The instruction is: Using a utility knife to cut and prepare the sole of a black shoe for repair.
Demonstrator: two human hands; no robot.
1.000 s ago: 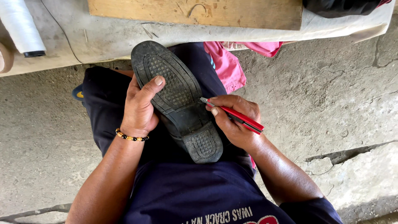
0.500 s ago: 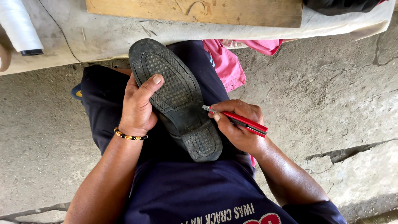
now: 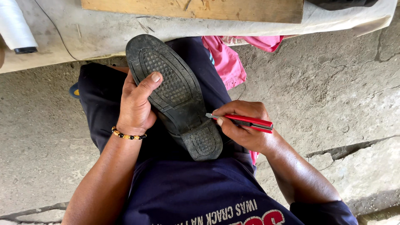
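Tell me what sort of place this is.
Probably an informal shoe-repair spot: cracked concrete floor, a rough wooden board, a white thread spool, and a shoe on the person's lap.

Low bench (image 3: 104,31) across the top of view, covered by a pale, scuffed sheet (image 3: 333,21). A bare wooden board (image 3: 196,8) lies along its far side; a white thread spool (image 3: 16,27) sits at the left end. Cracked concrete floor (image 3: 333,104) below, with pink cloth (image 3: 227,62) lying by the bench's near edge.

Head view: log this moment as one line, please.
left hand: holds black shoe sole-up on lap | right hand: grips red utility knife, blade tip at shoe's edge near heel | nearby: pink cloth, wooden board
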